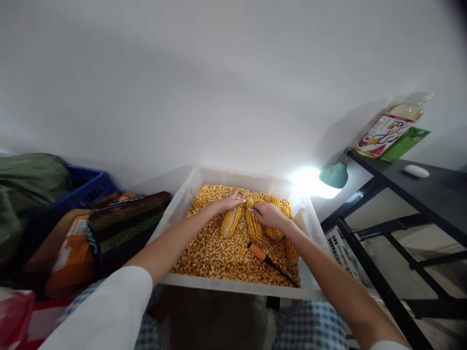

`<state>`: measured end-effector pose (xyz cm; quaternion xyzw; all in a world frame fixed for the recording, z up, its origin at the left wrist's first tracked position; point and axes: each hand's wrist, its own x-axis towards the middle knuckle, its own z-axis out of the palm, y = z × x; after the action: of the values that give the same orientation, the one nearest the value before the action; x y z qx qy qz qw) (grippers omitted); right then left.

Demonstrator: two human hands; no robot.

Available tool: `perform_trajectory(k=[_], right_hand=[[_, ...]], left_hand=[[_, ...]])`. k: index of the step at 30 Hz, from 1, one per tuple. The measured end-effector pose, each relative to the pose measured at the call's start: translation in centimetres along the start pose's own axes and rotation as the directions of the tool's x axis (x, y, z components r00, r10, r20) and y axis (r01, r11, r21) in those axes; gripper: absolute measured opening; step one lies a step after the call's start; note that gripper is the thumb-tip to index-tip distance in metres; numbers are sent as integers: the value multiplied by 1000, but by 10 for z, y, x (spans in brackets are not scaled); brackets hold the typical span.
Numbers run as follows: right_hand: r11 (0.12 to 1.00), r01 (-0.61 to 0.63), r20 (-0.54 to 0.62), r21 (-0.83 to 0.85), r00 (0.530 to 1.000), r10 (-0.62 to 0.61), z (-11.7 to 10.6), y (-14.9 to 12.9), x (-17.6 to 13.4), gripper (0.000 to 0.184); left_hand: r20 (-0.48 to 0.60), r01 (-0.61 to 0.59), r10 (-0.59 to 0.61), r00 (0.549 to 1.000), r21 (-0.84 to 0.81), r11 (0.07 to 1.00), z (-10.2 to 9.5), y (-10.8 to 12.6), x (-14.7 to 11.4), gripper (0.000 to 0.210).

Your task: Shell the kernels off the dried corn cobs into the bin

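Observation:
A clear plastic bin holds loose yellow corn kernels. Near the bin's far side, my left hand is closed, its fingers pinched above a corn cob that shows a pale bare strip. Opposite it, my right hand is closed too, fingertips together over the top of a full corn cob. Something thin and dark seems to span the gap between my fingertips, too small to name. More cobs lie under and beside my right hand. A tool with an orange handle and dark shaft rests on the kernels.
A lit green lamp hangs at the bin's right rear corner. To the right stands a black metal shelf bearing a bottle and a white oval object. Bags and a blue crate sit at left; a white wall rises behind.

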<state>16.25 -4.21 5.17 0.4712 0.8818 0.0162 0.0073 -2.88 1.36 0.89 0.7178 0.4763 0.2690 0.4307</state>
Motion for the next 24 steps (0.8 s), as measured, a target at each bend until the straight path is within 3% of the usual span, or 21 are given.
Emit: perform_trajectory(k=[8,11,16,24], right_hand=[[998,-4,62,-56,998,7,-11,-4,-3,42],[997,-12,87,-72,996,18,-12,-6,-3,43],[995,-10,87,-95,996,18,-11,-7,-2,41],[995,-10,91,-100,996,20,-11,-8,-1,39]], left_hand=[[161,52,-4,987,-291,955,-3,-11,0,27],[177,102,-37,983,-374,922,-1,-11,1,27],[153,156,-103,983,-388,909,0,-8,1,30],[138,147,-104,985,-356,923,0,-3,-3,33]])
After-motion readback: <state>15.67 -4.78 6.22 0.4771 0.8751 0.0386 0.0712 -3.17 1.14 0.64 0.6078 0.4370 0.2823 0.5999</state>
